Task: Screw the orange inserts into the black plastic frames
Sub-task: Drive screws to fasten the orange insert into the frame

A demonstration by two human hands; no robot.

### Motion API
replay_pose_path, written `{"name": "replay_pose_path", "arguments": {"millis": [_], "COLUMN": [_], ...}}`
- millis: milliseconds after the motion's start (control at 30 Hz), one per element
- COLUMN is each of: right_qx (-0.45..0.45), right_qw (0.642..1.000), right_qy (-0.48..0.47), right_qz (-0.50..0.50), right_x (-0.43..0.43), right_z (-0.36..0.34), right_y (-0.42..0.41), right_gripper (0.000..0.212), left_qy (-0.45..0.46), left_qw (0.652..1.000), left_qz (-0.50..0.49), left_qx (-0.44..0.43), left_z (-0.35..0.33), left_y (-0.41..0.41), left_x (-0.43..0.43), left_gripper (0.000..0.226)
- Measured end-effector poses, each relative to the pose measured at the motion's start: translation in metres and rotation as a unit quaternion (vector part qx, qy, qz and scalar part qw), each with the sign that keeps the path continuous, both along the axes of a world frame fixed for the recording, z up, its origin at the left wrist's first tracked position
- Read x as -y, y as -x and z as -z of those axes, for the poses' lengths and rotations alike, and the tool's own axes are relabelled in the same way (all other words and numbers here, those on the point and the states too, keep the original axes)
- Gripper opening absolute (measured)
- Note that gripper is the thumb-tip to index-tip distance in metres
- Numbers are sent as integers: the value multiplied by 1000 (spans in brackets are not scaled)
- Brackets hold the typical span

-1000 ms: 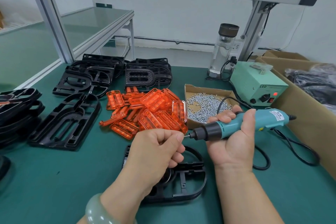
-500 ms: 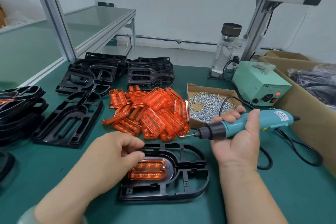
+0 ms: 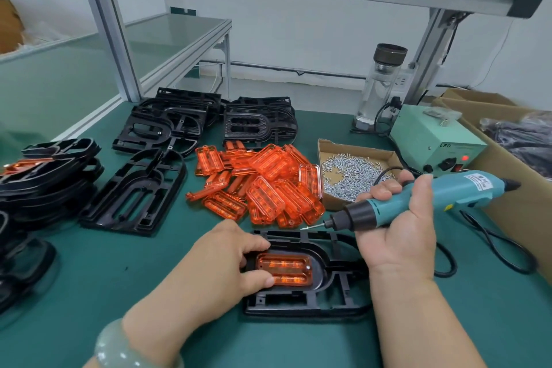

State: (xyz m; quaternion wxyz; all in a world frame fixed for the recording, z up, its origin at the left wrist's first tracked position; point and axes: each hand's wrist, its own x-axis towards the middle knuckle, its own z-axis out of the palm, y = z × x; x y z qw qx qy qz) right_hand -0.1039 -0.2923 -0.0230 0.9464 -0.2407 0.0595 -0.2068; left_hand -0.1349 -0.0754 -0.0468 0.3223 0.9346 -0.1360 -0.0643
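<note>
Two hands are sharing the job: the left hand [image 3: 221, 269] is lying on the black frame [image 3: 307, 305], fingers spread along the near edge of the orange insert [image 3: 283, 270] seated in it, seemingly pinning both so neither slides. The right hand [image 3: 397, 224] is curling round a teal electric screwdriver [image 3: 418, 199], its bit hanging above the frame, a screw apparently on its tip. Beside it a shallow cardboard tray [image 3: 325, 145] is holding loose silver screws [image 3: 349, 173]; spare inserts [image 3: 263, 185] are lying heaped just behind the frame.

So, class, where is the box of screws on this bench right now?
In the head view, the box of screws sits right of centre, between the orange inserts and the green power unit, behind the screwdriver.
</note>
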Motion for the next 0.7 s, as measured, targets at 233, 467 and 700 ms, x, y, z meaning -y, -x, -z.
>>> {"name": "replay_pose_path", "arguments": {"millis": [233,467,700], "right_qx": [-3,-30,-33], "right_qw": [1000,996,990], "right_qy": [25,77,131], "right_qz": [-4,-18,-27], "right_x": [-13,-37,-44], "right_z": [-10,-5,-4], "right_y": [2,2,4], "right_gripper": [28,31,30], "left_qy": [10,40,65], "left_qw": [998,997,996], "left_qz": [39,36,24], "left_qx": [-53,-60,-50], "left_z": [-3,-1,3], "left_y": [-6,-6,-2], "left_x": [-8,-11,-10], "left_gripper": [46,30,30]}}
